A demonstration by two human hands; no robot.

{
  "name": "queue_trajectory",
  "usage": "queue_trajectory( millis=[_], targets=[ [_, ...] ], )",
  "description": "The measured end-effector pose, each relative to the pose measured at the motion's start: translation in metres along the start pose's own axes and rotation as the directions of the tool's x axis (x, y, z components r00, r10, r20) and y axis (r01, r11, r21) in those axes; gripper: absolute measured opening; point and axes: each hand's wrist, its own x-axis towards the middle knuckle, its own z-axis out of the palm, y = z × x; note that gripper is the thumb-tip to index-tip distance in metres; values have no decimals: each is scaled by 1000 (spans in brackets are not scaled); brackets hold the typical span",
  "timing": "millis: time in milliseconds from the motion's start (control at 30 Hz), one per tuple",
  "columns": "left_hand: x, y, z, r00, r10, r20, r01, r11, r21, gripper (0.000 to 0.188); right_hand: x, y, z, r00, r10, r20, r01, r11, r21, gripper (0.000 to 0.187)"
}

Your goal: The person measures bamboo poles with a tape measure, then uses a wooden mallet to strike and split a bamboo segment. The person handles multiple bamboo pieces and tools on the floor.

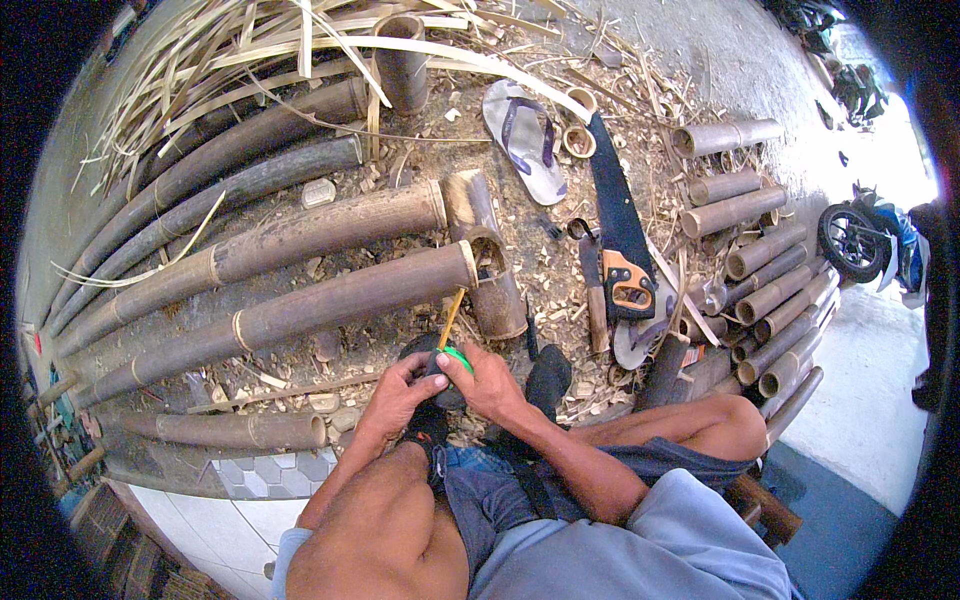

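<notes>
In front of my knees I hold a green and black tape measure (459,358) with both hands. My left hand (405,390) is closed on its left side and my right hand (487,380) grips it from the right, thumb on top. A short length of yellow blade (453,318) sticks out away from me. Its tip comes close to the cut end of a long brown bamboo pole (330,298); whether they touch I cannot tell. Beyond lies a notched bamboo block (497,300), beside that pole's end. A second long pole (300,238) lies parallel behind it.
A handsaw (625,215) with an orange handle and a wooden-handled blade (594,295) lie to the right. Cut bamboo pieces (775,290) are stacked farther right. A sandal (525,145) sits among wood chips, with bamboo strips (230,85) heaped at the far left.
</notes>
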Motion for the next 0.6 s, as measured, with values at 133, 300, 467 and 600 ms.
queue_trajectory(
  millis=[133, 300, 467, 600],
  targets=[
    [-3, 1, -2, 999, 18, -48, -18, 1000, -6, 42, 2, -4, 0, 998, -43, 43, 47, 995, -85, 57],
    [0, 4, 5, 990, 58, -126, -64, 997, -46, 46, 2, -7, -1, 998, -21, -64, 24, 999, 42, 57],
    [-1, 9, 4, 986, 76, -148, -100, 981, -163, 48, 1, -8, 0, 997, 2, -74, -4, 999, -34, 58],
    [-6, 17, 0, 994, 59, -97, -75, 983, -170, 52, 0, -10, 0, 991, -84, -101, 77, 994, -74, 56]
  ],
)
